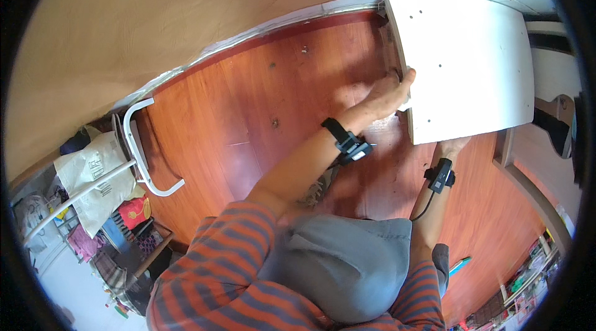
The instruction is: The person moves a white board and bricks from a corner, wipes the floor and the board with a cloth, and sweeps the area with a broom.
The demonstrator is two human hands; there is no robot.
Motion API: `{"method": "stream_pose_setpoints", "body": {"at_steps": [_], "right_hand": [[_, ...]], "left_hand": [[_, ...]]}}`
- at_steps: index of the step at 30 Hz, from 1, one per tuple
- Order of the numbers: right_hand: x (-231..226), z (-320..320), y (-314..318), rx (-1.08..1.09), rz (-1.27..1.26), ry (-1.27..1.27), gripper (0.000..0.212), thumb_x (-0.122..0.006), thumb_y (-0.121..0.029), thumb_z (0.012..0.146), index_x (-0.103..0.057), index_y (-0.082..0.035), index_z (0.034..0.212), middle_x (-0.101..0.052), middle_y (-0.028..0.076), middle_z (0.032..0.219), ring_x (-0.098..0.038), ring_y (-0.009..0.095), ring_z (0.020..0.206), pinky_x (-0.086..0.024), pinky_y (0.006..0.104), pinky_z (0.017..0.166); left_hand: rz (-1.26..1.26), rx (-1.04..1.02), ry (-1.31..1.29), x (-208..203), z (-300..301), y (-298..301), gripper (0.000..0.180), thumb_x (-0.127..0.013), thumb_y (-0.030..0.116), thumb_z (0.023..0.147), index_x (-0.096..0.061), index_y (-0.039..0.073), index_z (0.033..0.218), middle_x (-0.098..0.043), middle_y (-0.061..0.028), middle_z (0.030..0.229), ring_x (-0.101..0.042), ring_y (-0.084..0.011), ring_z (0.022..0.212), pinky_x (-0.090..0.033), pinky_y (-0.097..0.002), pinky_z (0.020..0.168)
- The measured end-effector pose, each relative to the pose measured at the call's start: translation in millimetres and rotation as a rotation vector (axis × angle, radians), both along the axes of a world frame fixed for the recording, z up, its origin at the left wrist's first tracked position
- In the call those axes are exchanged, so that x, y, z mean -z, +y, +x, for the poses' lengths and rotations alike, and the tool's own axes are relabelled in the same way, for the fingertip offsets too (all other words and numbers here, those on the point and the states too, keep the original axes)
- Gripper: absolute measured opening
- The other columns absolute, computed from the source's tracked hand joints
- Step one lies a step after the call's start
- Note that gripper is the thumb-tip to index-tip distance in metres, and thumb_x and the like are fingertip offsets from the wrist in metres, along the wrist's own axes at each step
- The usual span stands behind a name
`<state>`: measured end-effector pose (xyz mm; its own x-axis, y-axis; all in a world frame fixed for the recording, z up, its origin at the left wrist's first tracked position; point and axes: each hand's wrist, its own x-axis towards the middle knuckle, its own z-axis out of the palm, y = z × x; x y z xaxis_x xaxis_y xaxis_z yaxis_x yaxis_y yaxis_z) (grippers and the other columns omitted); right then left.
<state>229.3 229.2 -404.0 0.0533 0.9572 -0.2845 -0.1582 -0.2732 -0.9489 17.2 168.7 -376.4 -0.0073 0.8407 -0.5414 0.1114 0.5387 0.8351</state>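
You're grasping the white panel (472, 70) with your left hand (386, 96) — your right hand (456, 144) is hiding partly underneath, its grip unclear — and the handling is looking unfinished.

reddish wood-plank floor (242, 104) | tan wall (186, 27) | red baseboard (273, 38) below

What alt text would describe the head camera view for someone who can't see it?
A person's left hand holds the left edge of a large white rectangular panel; the right hand is partly hidden beneath its near edge. Below is a reddish-brown plank floor.
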Motion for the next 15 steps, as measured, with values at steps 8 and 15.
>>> {"method": "stream_pose_setpoints", "body": {"at_steps": [8,15], "right_hand": [[4.7,-19.4,-21.7,0.230,-0.261,0.442,0.063,-0.035,-0.049,0.095,-0.034,0.002,0.132,-0.044,0.015,0.130,-0.048,0.024,0.117,-0.050,0.0317,0.090],[-17.4,-28.7,-23.4,0.293,-0.263,0.338,0.062,-0.041,-0.049,0.093,-0.039,0.002,0.128,-0.049,0.014,0.124,-0.052,0.023,0.112,-0.052,0.0328,0.088]], "left_hand": [[0.317,-0.420,0.255,80.7,-64.1,44.2,0.058,-0.026,0.041,0.097,-0.042,-0.003,0.132,-0.052,-0.0215,0.126,-0.050,-0.0313,0.116,-0.035,-0.0364,0.101],[0.274,-0.494,0.020,86.9,-57.1,75.6,0.043,-0.028,0.025,0.096,-0.047,-0.002,0.124,-0.062,-0.0162,0.092,-0.059,-0.0247,0.076,-0.047,-0.0347,0.073]]}}
